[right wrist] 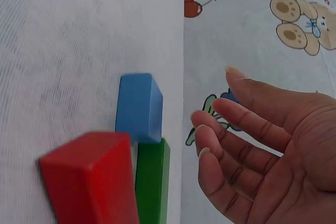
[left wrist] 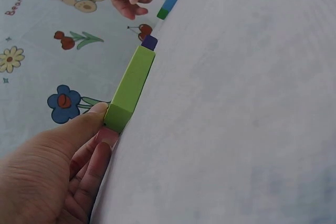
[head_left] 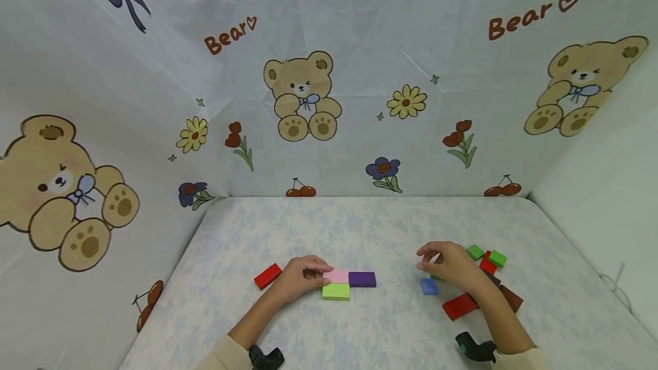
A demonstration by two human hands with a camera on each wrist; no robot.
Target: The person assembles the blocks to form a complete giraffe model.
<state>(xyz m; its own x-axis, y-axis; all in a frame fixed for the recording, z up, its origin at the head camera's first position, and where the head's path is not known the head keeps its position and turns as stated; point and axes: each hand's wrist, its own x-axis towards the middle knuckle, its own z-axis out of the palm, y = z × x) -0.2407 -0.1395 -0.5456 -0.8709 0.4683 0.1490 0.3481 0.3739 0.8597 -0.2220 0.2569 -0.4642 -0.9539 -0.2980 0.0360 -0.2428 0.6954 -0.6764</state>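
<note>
My left hand (head_left: pixel 303 273) pinches the left end of a pink block (head_left: pixel 336 276), thumb on the near side and fingers on the far side. A lime green block (head_left: pixel 336 292) lies along its near edge, right at the thumb. Against the pink block's right end is a purple block (head_left: pixel 362 280). Over on the right, my right hand (head_left: pixel 446 264) hovers with loosely bent fingers and holds nothing. Below it are a blue block (head_left: pixel 429 286) and a green block (right wrist: pixel 152 182), largely hidden by the hand in the head view.
A red block (head_left: pixel 268 276) lies left of my left hand. Around my right forearm are a red block (head_left: pixel 459 306), a brown block (head_left: pixel 511 299), green blocks (head_left: pixel 497 258) and other blocks, partly covered by the arm. A bear-print sheet (head_left: pixel 354 147) hangs behind the table.
</note>
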